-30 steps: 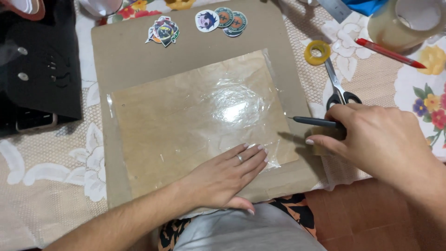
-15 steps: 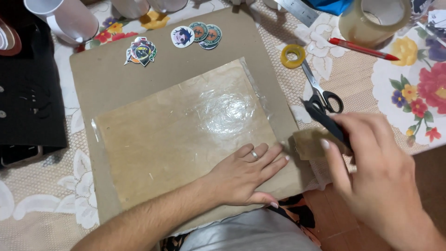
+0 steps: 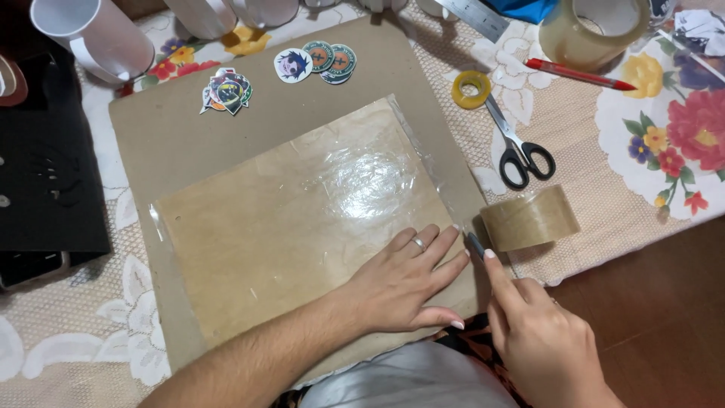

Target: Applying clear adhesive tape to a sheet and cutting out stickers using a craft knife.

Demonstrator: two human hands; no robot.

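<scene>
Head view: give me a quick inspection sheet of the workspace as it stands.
Surface: table under a lace cloth over a floral one.
Job's things: cardboard sheet with a film-covered brown panel; brown tape roll at its right edge.
Clutter: scissors, small yellow tape roll, clear tape roll, red pen, stickers, white cups, black case.
Hands: left hand flat on the panel; right hand holds a thin blade at the panel's edge.
Cables: nothing seen.
Surroundings: reddish floor.
</scene>
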